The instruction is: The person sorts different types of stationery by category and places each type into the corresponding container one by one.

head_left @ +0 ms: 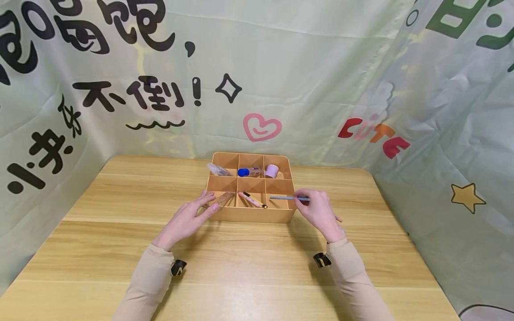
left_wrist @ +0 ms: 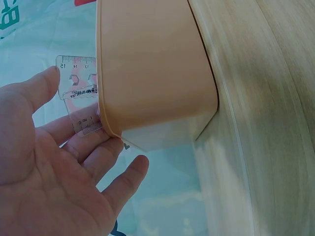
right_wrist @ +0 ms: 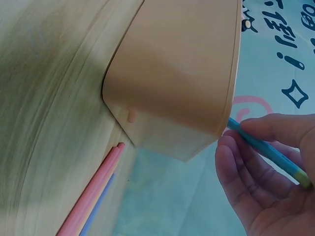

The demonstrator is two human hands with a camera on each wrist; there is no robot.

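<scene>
A tan organizer box (head_left: 252, 216) with several compartments stands on the table. My right hand (head_left: 319, 212) pinches a slim blue pencil (head_left: 283, 197) between thumb and fingers, its far end over the front right compartment. At the front left corner is my left hand (head_left: 188, 218), fingers spread and fairly straight against the rim. Its thumb is at the end of a clear ruler (left_wrist: 74, 81), which sticks up above the rim with fingers behind it. Pens (head_left: 253, 200) lie in the front middle compartment.
The back row holds a clear plastic item (head_left: 218, 169), a blue-capped bottle (head_left: 249, 172) and a lilac cylinder (head_left: 271, 170). Pink and blue pencils (right_wrist: 93, 189) lie on the table right of the box. A printed cloth (head_left: 313, 89) hangs behind the table.
</scene>
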